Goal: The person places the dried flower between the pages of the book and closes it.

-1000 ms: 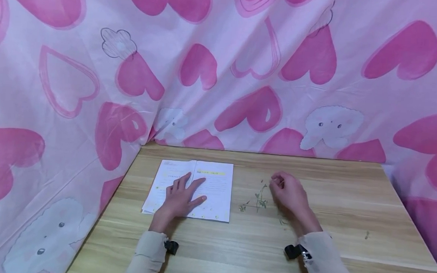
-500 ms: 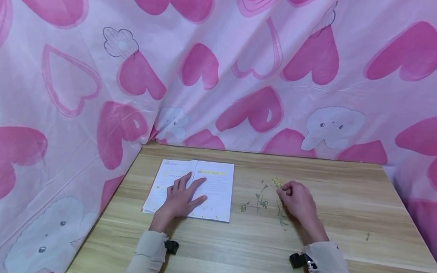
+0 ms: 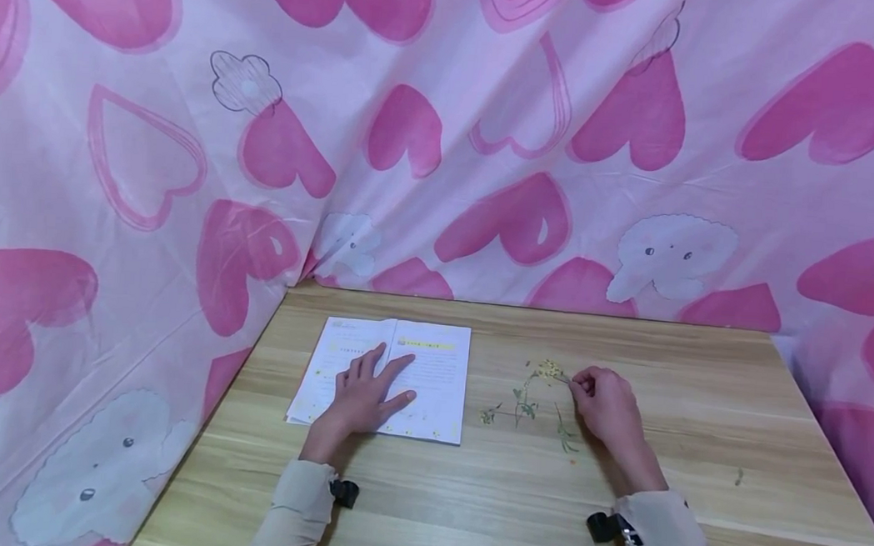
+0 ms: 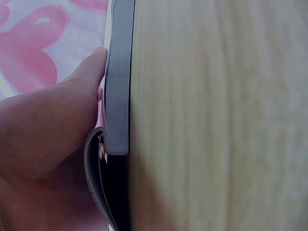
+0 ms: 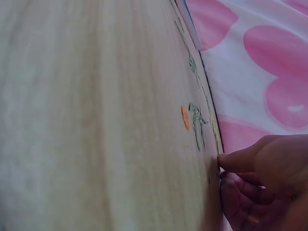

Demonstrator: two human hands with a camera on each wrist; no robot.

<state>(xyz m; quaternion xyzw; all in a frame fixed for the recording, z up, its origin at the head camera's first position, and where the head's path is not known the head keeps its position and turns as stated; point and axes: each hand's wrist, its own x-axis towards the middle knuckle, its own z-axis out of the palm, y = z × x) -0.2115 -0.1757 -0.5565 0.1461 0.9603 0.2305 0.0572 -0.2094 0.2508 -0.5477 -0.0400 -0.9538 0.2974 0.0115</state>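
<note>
My left hand [image 3: 360, 398] rests with spread fingers on the pages of an open book [image 3: 430, 389] at the table's left. In the left wrist view the thick edge of the book [image 4: 118, 77] stands beside that hand. On the right, thumb and fingertips of my right hand [image 3: 609, 407] pinch the stem end of a small yellow flower sprig [image 3: 549, 369]. Its blossom head points left, at the table surface. A flattened leafy stem [image 3: 521, 403] lies between book and hand. Nearer me is a short green sprig [image 3: 566, 435], also visible in the right wrist view as a green sprig [image 5: 196, 122].
A tiny orange petal [image 3: 571, 462] lies below the short sprig. One small dark green scrap [image 3: 739, 476] sits at the far right of the wooden table [image 3: 468, 509]. Pink heart-patterned cloth [image 3: 500, 218] hangs behind and on both sides of the table.
My right hand has drawn back rightwards and slightly towards me, uncovering the yellow blossoms and the short green sprig. My left hand stays on the book.
</note>
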